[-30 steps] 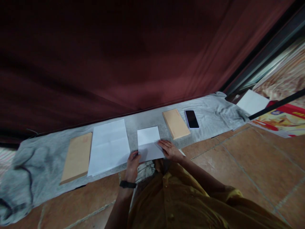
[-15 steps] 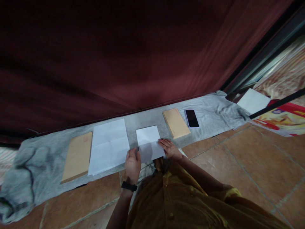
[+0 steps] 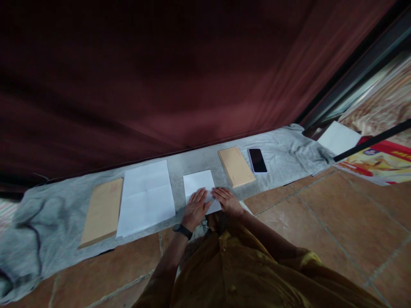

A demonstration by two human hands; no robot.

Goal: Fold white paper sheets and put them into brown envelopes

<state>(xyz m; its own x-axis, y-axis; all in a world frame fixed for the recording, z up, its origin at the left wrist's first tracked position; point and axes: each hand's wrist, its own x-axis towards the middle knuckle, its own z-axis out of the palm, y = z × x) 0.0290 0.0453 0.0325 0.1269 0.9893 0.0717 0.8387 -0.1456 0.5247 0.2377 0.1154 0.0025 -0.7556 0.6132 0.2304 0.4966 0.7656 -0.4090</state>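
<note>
while you kneel: your hands press paper
left hand [image 3: 196, 205]: fingers flat, open, on folded sheet [image 3: 199, 185]
right hand [image 3: 226, 200]: fingers flat, open, same sheet

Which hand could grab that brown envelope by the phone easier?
The right hand, probably. It rests on the folded white paper on the side nearer the brown envelope beside the phone; the left hand sits farther away.

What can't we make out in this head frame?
- Near half of the folded white sheet: covered by the left hand and right hand, head view.
- Red marking on the left brown envelope: too small and dim to read.
- Phone screen: dark, shows nothing.
- Grey cloth: its left end is cut off by the frame edge.
</note>
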